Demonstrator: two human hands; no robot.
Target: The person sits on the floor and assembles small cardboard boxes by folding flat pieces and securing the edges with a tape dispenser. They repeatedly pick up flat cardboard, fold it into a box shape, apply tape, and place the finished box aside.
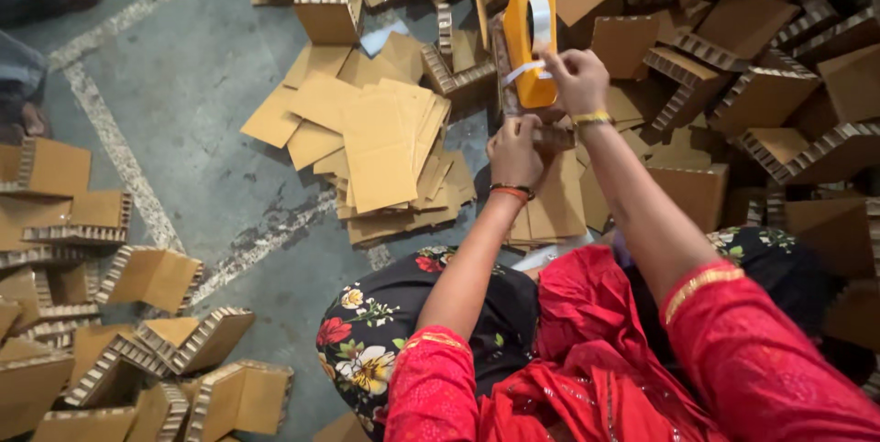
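Two hands work: right hand (576, 75) fingers pinch tape (524, 71) from the orange dispenser (527, 34), left hand (515, 150) fingers grip a cardboard piece (550, 137).

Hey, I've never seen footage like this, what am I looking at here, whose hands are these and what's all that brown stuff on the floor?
This is one picture from a camera worn on a person's head, looking down at their own two bare hands. There is no machine here. The person sits on a grey concrete floor in a red top and a black flowered garment.

The right hand pinches the loose end of clear tape coming off an orange tape dispenser. The left hand presses on a brown cardboard piece just below the dispenser; what exactly is in its grip is hard to tell.

Beside the hands lies a pile of flat cardboard sheets. All around are folded honeycomb cardboard corner pieces. Another person's feet show at the top left corner.
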